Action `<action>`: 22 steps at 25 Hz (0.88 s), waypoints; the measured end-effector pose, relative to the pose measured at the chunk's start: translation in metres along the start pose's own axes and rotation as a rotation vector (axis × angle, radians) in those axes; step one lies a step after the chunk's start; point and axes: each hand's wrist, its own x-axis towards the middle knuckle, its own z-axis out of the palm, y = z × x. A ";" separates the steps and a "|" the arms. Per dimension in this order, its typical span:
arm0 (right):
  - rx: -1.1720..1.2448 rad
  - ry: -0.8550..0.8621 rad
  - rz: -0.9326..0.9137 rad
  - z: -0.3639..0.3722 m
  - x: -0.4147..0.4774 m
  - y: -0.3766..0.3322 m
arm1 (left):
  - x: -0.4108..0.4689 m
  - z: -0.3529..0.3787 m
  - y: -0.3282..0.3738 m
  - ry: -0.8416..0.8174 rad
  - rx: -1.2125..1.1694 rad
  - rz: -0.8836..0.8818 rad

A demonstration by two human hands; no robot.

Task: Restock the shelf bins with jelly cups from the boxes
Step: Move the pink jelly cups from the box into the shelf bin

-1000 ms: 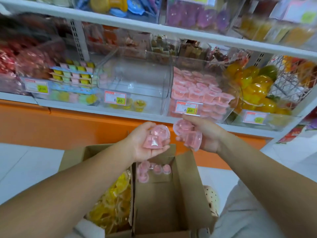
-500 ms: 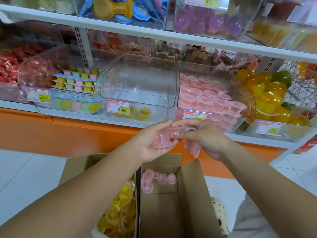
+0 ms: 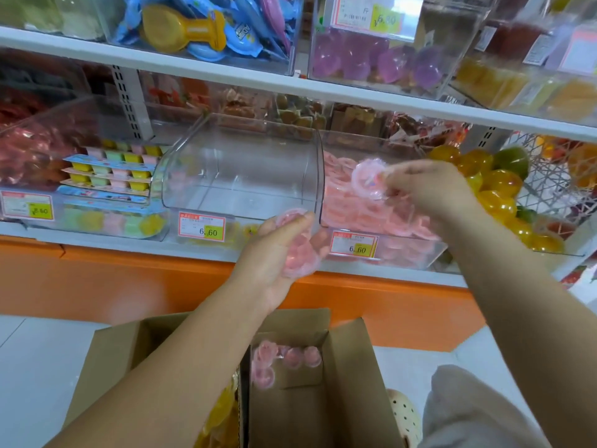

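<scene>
The right hand point(image 3: 429, 185) is pinching one pink jelly cup point(image 3: 366, 177) above the pink-cup bin point(image 3: 403, 250). The left hand point(image 3: 274, 253) is gripping further jelly cups point(image 3: 298, 253) at the shelf's front edge point(image 3: 129, 245).

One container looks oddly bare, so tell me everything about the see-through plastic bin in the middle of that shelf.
The clear plastic bin has a tall, curved see-through front and looks nearly empty; a few yellow jelly cups show low at its front, beside a red-and-white price tag reading 6.60. It stands upright on the white shelf, left of the bin of pink jelly cups. The left hand, gripping pink cups, is before its lower right corner; contact is unclear.
</scene>
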 end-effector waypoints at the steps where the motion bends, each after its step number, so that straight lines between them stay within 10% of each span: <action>1: -0.121 0.050 -0.021 -0.009 0.020 -0.006 | 0.002 -0.003 0.001 0.015 0.011 0.004; 6: -0.932 -0.190 0.052 0.001 0.097 -0.008 | 0.010 -0.023 0.003 0.046 0.055 -0.031; 22: -0.938 -0.343 0.116 0.007 0.133 0.009 | 0.021 -0.030 -0.001 0.064 0.091 -0.114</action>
